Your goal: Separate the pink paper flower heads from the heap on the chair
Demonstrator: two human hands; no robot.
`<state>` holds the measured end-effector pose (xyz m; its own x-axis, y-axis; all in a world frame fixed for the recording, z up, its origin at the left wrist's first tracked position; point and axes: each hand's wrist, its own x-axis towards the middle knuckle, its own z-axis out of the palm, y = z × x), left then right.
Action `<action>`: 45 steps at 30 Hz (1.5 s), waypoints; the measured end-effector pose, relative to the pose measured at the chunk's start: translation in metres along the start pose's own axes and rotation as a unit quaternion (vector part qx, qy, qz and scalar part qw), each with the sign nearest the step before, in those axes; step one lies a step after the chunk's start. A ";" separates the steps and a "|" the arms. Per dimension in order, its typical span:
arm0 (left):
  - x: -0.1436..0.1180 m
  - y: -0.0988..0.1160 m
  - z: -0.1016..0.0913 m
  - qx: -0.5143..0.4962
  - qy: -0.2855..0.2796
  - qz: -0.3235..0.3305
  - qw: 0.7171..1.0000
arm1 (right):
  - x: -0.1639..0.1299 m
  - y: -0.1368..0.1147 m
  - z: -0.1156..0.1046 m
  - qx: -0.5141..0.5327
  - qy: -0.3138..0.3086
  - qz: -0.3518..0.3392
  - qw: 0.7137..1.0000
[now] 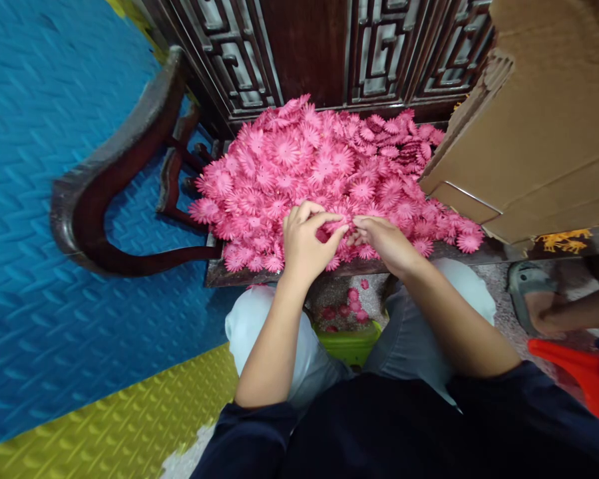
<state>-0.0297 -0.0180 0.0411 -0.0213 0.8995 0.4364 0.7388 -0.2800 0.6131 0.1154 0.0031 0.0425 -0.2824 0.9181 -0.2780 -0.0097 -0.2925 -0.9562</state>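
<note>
- The left hand [307, 243] and the right hand [385, 241] meet at the near edge of the heap of pink daisy-shaped fabric flowers [324, 176], fingertips drawn together in a narrow pinch, probably because single flowers are thin and need a fine grip to lift off.
- Both hands appear to pinch one small pink flower piece [347, 231] between them; whether each hand grips it firmly I cannot tell.
- The heap lies on the seat of a dark carved wooden chair [110, 199], which keeps it close in front of the seated person's knees.
- The flowers are flat, many-petalled discs with a frayed rim, bright pink, piled loosely and overlapping.
- A few loose pink flowers [352, 303] lie on the floor near the knees, above a green plastic container [349, 342].
- A brown cardboard box flap [544, 133] leans over the right of the heap.
- Another person's foot in a grey sandal [534, 299] shows at the right.
</note>
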 end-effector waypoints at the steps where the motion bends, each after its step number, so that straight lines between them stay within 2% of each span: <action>1: 0.000 0.000 0.000 0.001 -0.002 -0.001 1.000 | 0.000 0.001 0.000 -0.022 -0.001 -0.007 1.000; 6: 0.000 0.000 0.002 0.009 -0.004 -0.008 1.000 | 0.000 0.003 0.000 -0.106 -0.025 -0.045 0.993; 11: 0.001 0.000 0.005 -0.032 -0.012 -0.034 0.999 | -0.001 0.001 0.002 -0.098 -0.049 -0.064 0.992; 23: 0.002 -0.002 0.010 -0.080 -0.005 -0.065 0.995 | -0.001 0.001 0.005 -0.069 0.003 -0.069 0.995; 28: 0.002 -0.001 0.012 -0.148 0.037 -0.100 0.983 | 0.001 0.003 0.003 -0.109 -0.006 -0.090 0.990; 34: 0.003 -0.001 0.014 -0.234 0.096 -0.149 0.956 | 0.000 0.003 0.006 -0.106 0.003 -0.112 0.988; 40: 0.002 -0.002 0.021 -0.268 0.165 -0.148 0.938 | -0.002 0.001 0.008 -0.104 0.015 -0.126 0.986; 45: 0.003 -0.004 0.030 -0.312 0.182 -0.185 0.914 | -0.004 0.000 0.009 -0.117 0.039 -0.138 0.983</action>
<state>-0.0127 -0.0039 0.0207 -0.4983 0.8321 0.2434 0.1093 -0.2182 0.9698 0.1080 -0.0033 0.0446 -0.2254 0.9743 -0.0026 0.1481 0.0316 -0.9885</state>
